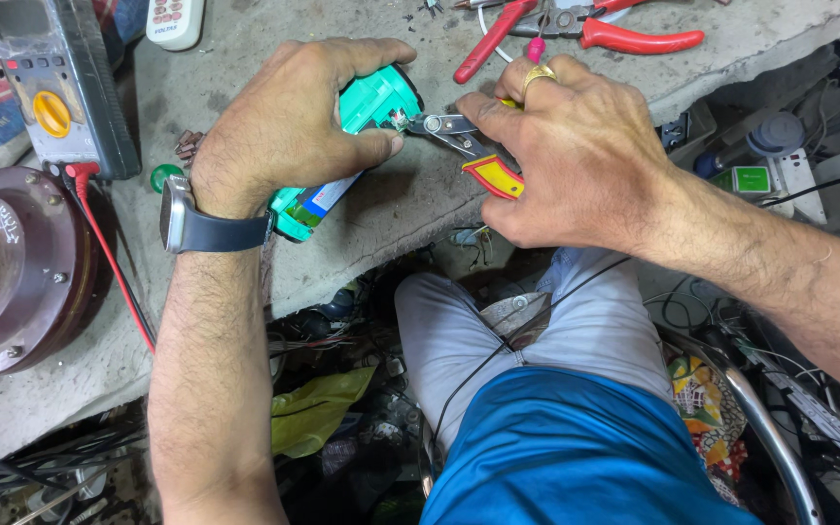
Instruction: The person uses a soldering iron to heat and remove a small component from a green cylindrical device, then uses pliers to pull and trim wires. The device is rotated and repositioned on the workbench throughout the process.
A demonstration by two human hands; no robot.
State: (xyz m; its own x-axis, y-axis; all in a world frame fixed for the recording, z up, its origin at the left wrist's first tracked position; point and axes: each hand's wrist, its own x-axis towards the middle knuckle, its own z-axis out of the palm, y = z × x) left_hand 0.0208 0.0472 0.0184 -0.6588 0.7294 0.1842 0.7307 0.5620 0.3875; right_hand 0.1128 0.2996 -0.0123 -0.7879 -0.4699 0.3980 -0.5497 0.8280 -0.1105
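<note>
My left hand [289, 122] presses a green plastic device [373, 100] down on the grey concrete bench [401, 209]; its lower end with a blue-and-white label sticks out under my wrist. My right hand [566, 146], with a gold ring, grips small pliers [459, 136] with red-and-yellow handles. The metal jaws touch the upper end of the green device, right beside my left thumb. A dark watch is on my left wrist.
A multimeter [55, 87] with a yellow dial and a red lead lies at the left, above a round brown motor housing [17, 267]. Red-handled pliers [585, 29] and a white remote [175, 21] lie at the back. Wires and clutter fill the space under the bench.
</note>
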